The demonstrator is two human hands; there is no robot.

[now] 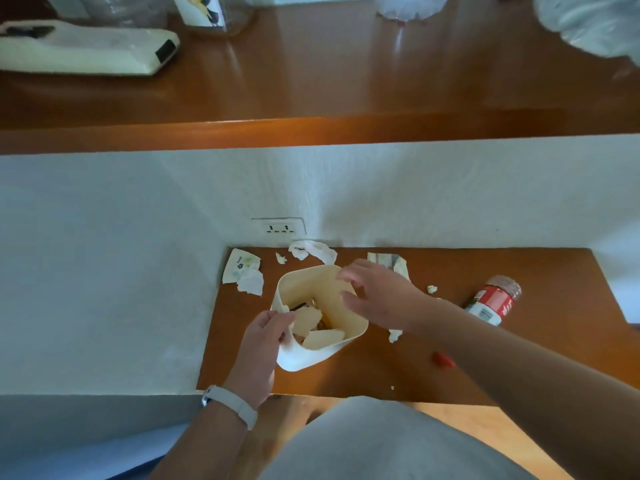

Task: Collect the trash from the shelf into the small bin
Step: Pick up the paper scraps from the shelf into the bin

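A small cream bin (301,358) stands on the low wooden shelf (536,341), with crumpled paper inside it. My left hand (259,344) grips the bin's near left rim. Over the bin's far right rim hovers my right hand (377,296), fingers spread and holding nothing. Trash lies around the bin: a crumpled white tissue (313,251) by the wall, a printed wrapper with tissue (242,271) at the left, a folded wrapper (389,261) behind my right hand, small paper scraps (394,335), and a red-labelled plastic bottle (493,299) lying on its side at the right.
A wall socket (278,228) sits just above the shelf's back edge. A small red object (442,359) lies under my right forearm. Above, an upper wooden shelf (311,91) carries a cream device (86,50), containers and plastic bags (588,22).
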